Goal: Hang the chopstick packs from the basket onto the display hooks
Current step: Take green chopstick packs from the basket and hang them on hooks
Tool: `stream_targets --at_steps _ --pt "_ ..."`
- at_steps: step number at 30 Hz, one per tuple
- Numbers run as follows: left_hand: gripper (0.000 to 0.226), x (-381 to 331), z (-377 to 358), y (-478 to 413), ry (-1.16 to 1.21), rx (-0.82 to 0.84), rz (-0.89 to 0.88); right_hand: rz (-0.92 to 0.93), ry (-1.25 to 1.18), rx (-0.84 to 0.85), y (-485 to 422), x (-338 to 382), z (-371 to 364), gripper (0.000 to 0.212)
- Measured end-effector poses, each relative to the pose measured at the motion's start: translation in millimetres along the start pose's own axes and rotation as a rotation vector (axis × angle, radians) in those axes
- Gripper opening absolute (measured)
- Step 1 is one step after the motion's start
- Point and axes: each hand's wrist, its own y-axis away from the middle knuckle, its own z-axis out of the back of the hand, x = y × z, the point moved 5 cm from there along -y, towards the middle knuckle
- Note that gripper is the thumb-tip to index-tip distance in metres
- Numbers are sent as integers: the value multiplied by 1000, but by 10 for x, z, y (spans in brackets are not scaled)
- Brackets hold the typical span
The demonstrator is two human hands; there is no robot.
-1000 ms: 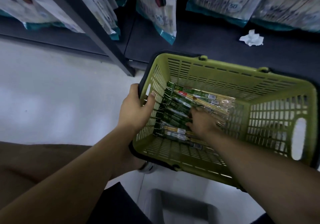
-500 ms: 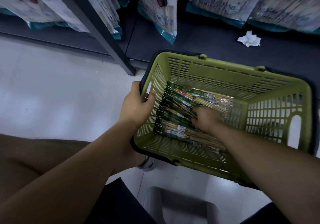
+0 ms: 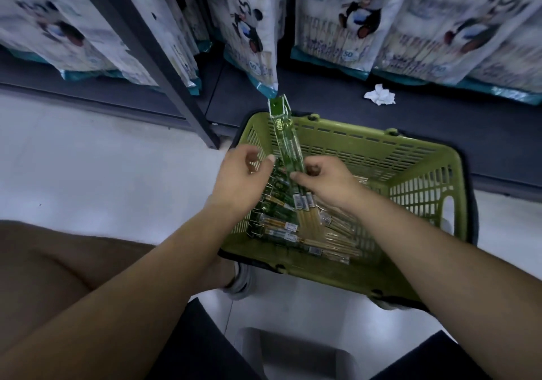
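Right hand [image 3: 328, 180]: grips a chopstick pack [image 3: 286, 144] at its middle, thumb across the front and fingers curled behind.
Held pack: lifted above the basket [image 3: 410, 150], tilted, its green header end pointing away from the person past the far rim and its bamboo end hanging down below the right hand.
Left hand [image 3: 243, 180]: just left of the held pack, fingers loosely curled and holding nothing, thumb tip just beside the pack's left edge; it is blurred.
Basket: green, on the floor under both hands, its far rim against the dark shelf base.
Other packs [image 3: 293, 230]: piled on the basket floor, below and between the two wrists.
Panda bags [image 3: 352, 27]: hanging in rows beyond the hands, above the shelf base.
Tissue [image 3: 379, 95]: crumpled white, on the shelf base beyond the right hand.
Post [image 3: 164, 65]: dark shelf upright, slanting down beyond the left hand.
Shoe [image 3: 240, 282]: under the left forearm, touching the basket's near corner.
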Motion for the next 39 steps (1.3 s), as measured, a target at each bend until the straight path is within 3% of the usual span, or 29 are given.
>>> stream_targets --at_steps 4,7,12,17,24,30,36,39 --pt "60 -10 -321 124 503 266 361 29 -23 88 49 218 -192 12" --pt "73 -10 -370 181 779 216 497 -21 -75 37 74 173 -320 28" --pt "36 64 -140 19 722 133 454 -244 -481 -7 55 -108 -365 23" --pt "21 184 246 -178 596 59 302 -323 67 -133 -75 -869 -119 16" --pt "22 392 222 -238 557 27 216 -322 670 23 -264 -1494 -286 62" --pt "20 368 158 -256 559 18 207 -284 807 -10 -350 -1503 -413 80" --pt "30 392 143 -285 578 -1 232 -268 888 -10 -357 -1486 -460 57" --pt "26 395 136 -287 587 -7 230 -252 873 21 -344 -1471 -497 56"
